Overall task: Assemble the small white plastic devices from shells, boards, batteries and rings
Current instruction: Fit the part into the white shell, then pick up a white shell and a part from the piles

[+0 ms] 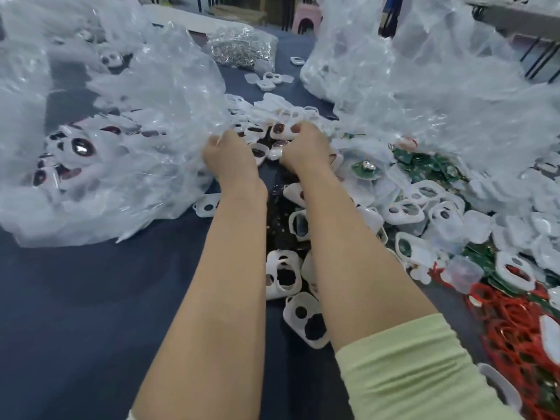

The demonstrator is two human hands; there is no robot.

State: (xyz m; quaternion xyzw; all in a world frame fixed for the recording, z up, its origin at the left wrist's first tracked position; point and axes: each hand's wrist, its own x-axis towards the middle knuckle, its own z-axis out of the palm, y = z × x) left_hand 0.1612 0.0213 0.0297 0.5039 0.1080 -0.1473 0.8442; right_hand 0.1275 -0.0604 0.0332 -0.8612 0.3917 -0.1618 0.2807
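Pale green sleeve (pixel 424 368) nearest; beyond it the right hand (pixel 306 150) curls down into the white shells (pixel 406 212), though I cannot tell what it grasps. The left hand (pixel 225 156) pinches the clear bag (pixel 157 116) edge, with shells lying just right of it.

Left hand (pixel 228 156) and right hand (pixel 306 150) reach into shells (pixel 406 209) on a table (pixel 91 298).
The left hand pinches a clear bag (pixel 136 116); boards (pixel 424 166) and rings (pixel 509 322) lie at right.

Even, soft indoor light; wide-angle bend at the edges.
Glare glints on the clear bags (pixel 157 95) and off one shell (pixel 80 148); shadows on the dark cloth (pixel 91 298) are faint. Background and corners look smeared and soft.
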